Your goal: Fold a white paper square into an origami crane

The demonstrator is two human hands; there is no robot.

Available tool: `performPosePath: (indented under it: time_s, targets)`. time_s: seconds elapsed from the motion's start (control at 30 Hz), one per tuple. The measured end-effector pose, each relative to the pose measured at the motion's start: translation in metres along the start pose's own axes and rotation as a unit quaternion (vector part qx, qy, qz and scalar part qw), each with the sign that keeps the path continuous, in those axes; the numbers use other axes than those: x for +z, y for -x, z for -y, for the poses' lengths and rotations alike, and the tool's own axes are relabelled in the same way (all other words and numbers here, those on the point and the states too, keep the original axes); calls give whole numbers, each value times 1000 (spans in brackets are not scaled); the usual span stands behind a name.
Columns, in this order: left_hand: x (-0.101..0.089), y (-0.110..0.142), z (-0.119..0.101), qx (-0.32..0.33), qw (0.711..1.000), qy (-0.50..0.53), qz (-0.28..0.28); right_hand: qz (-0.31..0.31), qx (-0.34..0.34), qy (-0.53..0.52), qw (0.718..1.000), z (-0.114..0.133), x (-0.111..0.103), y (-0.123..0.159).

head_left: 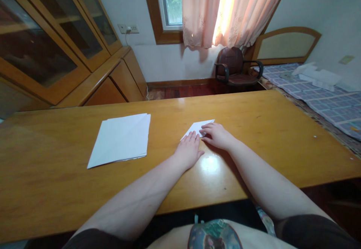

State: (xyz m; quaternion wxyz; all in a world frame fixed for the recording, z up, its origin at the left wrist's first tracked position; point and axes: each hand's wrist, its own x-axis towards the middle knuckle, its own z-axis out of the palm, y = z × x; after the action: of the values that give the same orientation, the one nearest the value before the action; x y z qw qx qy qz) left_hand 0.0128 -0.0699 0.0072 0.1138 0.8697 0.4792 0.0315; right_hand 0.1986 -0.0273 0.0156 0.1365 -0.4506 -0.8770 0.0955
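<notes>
A small folded white paper [197, 126] lies on the wooden table [254, 143], near its middle. My left hand [188, 150] lies flat with its fingers stretched out, pressing on the near left corner of the folded paper. My right hand [216, 134] rests on the paper's right side, its fingers bent and pressing down along the paper's edge. A stack of white sheets [121, 139] lies on the table to the left of my hands, apart from them.
A wooden cabinet with glass doors [56, 42] stands along the left wall. Beyond the table are a dark office chair [234, 68], a window with pink curtains [225, 8], and a bed [324, 91] with papers at the right.
</notes>
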Motion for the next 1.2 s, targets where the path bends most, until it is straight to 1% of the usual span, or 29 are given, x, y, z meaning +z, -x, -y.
performPosePath:
  time_s: [0.1,0.27,0.4,0.57,0.8,0.93,1.07,1.2]
  targets:
    - [-1,-3,2,-8,1000,9,-3,-6,0,4,1000,0,1,-1]
    - [-10,-7,11,0,999,15,-31,-3,-3,8,1000,-3,2,-2]
    - [-13,-9,16,-2,998,19,-52,3,-9,14,1000,-3,0,-3]
    - [-15,-14,21,-11,998,17,-57,16,-4,20,1000,1,-2,-6]
    - [-16,-18,25,-43,997,20,-65,12,22,64,998,6,-2,-9]
    - [-15,-15,24,-45,996,30,-75,21,45,88,995,8,-1,-9]
    - [-11,-16,25,-52,992,45,-106,13,74,66,995,8,3,-10]
    - [-7,-18,29,-62,992,50,-103,-7,77,23,997,7,7,-12]
